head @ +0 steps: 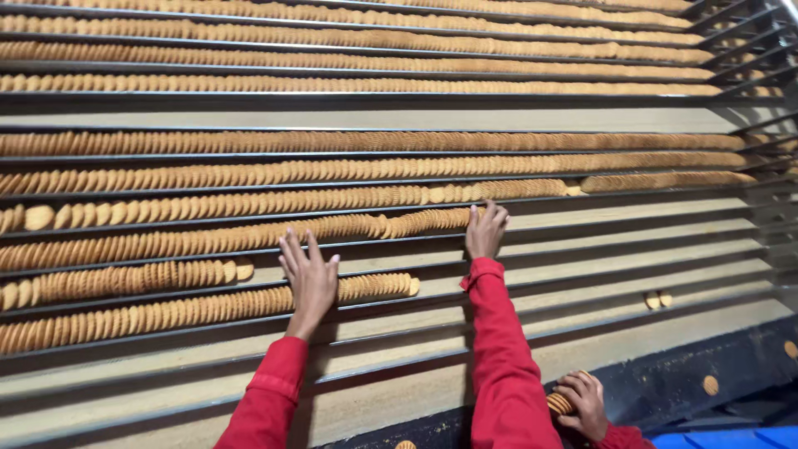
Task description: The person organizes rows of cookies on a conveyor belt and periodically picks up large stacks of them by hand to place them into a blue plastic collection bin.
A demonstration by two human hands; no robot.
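Left hand (309,278) lies flat, fingers spread, on a biscuit row (166,312). Right hand (485,230), open, touches another row's (332,228) end; gentle, even pressure would avoid toppling.

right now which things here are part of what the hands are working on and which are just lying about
In hand:
- left hand flat on a lane's biscuit row
- right hand at the end of another biscuit row

Lying about:
- two loose biscuits on a bare lane
- stray biscuits on the dark ledge
- another person's hand holding a small biscuit stack
- blue bin
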